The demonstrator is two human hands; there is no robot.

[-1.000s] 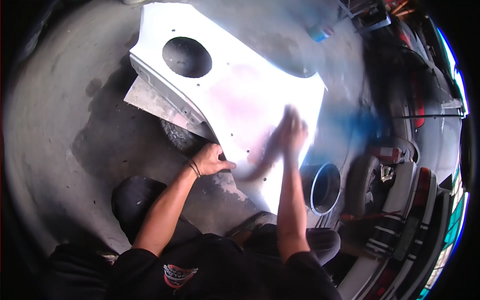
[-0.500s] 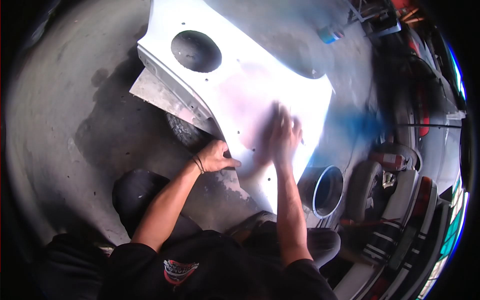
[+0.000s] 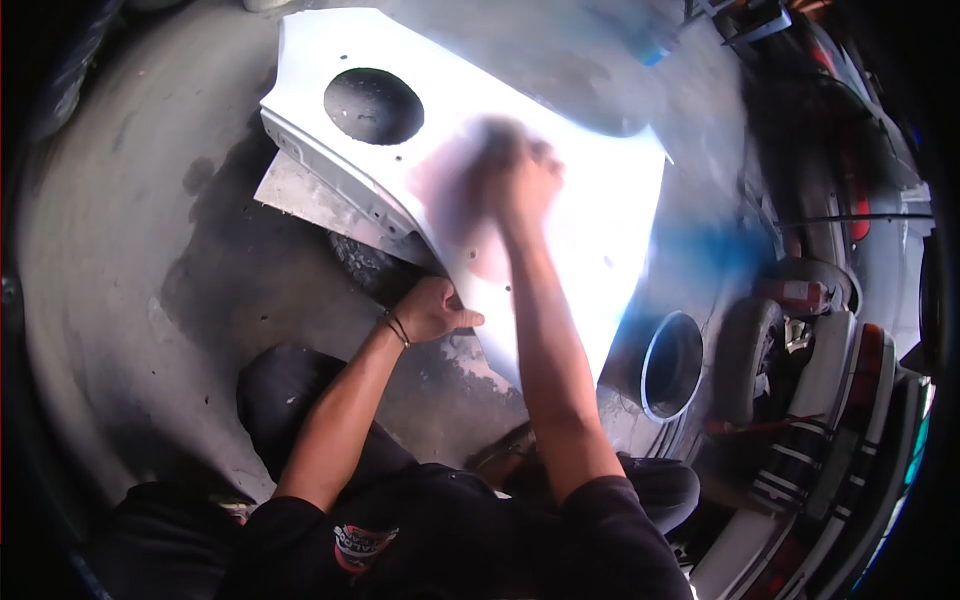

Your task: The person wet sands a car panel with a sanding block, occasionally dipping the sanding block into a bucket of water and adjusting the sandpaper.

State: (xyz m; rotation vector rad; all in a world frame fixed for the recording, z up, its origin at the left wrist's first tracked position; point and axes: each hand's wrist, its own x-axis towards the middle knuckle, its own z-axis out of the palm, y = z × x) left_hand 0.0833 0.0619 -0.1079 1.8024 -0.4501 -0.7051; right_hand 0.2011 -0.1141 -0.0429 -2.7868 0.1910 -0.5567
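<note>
A large white panel with a round hole and a pinkish patch lies tilted in front of me. My left hand grips its near left edge, thumb on top and fingers underneath. Over the pinkish patch, my right hand rests on the panel's surface, blurred by motion. Its fingers and anything beneath them cannot be made out. A flat greyish board and a dark tyre show under the panel's left side.
A round open container stands right of the panel on the concrete floor. Bumpers, another tyre and a red object crowd the right side. A blue-labelled can is at the top.
My right hand has moved up and left across the panel, onto the pinkish patch. My left hand still holds the edge. The view has shifted slightly.
</note>
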